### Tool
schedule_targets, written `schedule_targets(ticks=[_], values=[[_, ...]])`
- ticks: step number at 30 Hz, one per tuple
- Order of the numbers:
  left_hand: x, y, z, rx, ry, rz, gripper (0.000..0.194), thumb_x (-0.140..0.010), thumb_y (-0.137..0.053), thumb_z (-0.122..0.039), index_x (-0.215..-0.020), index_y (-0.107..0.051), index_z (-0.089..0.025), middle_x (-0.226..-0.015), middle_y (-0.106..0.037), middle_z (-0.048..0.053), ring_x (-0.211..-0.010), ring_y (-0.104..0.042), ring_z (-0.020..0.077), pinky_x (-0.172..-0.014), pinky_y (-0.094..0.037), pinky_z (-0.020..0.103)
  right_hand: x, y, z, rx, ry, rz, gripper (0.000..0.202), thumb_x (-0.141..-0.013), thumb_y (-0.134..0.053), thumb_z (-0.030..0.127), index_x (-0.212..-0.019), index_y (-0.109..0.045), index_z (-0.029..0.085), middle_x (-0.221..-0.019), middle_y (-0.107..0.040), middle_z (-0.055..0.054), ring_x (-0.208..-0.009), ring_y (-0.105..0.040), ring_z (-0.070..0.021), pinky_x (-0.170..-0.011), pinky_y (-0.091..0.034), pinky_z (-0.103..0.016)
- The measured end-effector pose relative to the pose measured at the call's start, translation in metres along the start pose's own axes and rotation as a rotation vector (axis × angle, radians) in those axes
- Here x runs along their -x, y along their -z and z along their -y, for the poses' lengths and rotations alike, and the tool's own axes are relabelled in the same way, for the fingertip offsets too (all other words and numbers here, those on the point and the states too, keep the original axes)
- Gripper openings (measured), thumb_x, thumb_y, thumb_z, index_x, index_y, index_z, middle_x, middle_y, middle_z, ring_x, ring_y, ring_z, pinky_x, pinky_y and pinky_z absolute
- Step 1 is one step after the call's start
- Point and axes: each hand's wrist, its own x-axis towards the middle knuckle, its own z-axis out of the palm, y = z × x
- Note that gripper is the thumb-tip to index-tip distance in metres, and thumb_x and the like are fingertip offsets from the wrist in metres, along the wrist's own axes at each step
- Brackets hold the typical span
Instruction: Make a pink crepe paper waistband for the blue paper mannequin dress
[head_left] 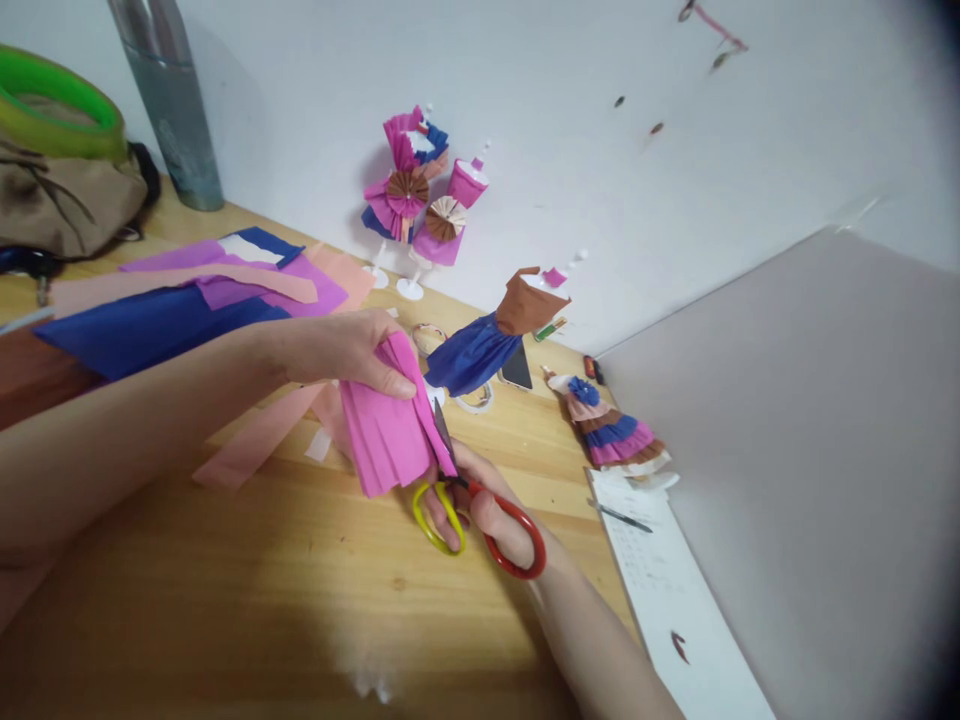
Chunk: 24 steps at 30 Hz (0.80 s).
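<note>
My left hand (367,350) grips a folded piece of pink crepe paper (386,430) from above, thumb over its upper right edge. Pleat-like folds run down the paper. My right hand (495,505) holds scissors (454,485) with one yellow and one red handle loop, thumb in the red loop and fingers in the yellow one. The dark blades lie along the right edge of the pink paper, beside a narrow folded strip. Just behind stands a small dress form (532,305) with a brown paper top and a blue paper skirt.
Blue, purple and peach paper sheets (172,320) spread at the left. Paper-dressed forms (409,190) stand by the wall. A bottle (176,120) and a bag (67,190) are at the back left. At the right lie a striped paper dress (611,430), a pen (626,518) and written paper (660,600).
</note>
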Motion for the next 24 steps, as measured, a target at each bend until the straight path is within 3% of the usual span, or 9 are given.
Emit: schedule_targets(ticks=[5,11,18,24], values=[[0.000,-0.001,-0.001,-0.017,0.061,-0.014,0.014,-0.070,-0.075,-0.027,-0.067,-0.072,-0.014,-0.066,-0.069,0.002,-0.060,-0.061,0.0140,-0.054,-0.045,0.023,-0.001,-0.001,0.003,0.008,0.013,0.008,0.052,-0.090,-0.059,0.070,-0.100,-0.053,0.019,-0.069,-0.051,0.004,-0.045,-0.045,-0.0067,-0.048,-0.031,-0.023],[0.000,-0.002,-0.001,-0.038,0.040,-0.009,0.013,-0.071,-0.073,-0.026,-0.071,-0.075,-0.013,-0.068,-0.071,0.003,-0.062,-0.062,0.0140,-0.055,-0.045,0.022,0.001,0.000,0.004,0.013,0.013,-0.033,0.052,-0.089,-0.062,0.069,-0.104,-0.054,0.019,-0.068,-0.051,0.005,-0.044,-0.043,-0.0076,-0.046,-0.027,-0.024],[-0.001,-0.002,-0.002,-0.062,0.002,-0.025,0.017,-0.071,-0.072,-0.029,-0.067,-0.073,-0.013,-0.066,-0.070,0.003,-0.060,-0.060,0.0138,-0.054,-0.044,0.023,0.002,0.010,-0.005,0.011,-0.034,-0.004,0.051,-0.086,-0.068,0.065,-0.103,-0.052,0.020,-0.061,-0.053,0.007,-0.041,-0.044,-0.0085,-0.047,-0.035,-0.025],[-0.001,-0.005,-0.004,-0.064,0.018,-0.035,0.015,-0.070,-0.073,-0.028,-0.067,-0.075,-0.013,-0.065,-0.070,0.004,-0.060,-0.060,0.0137,-0.054,-0.044,0.023,0.001,0.008,-0.003,-0.019,-0.044,-0.038,0.046,-0.083,-0.074,0.058,-0.096,-0.052,0.021,-0.059,-0.054,0.007,-0.041,-0.043,-0.0078,-0.046,-0.035,-0.024]])
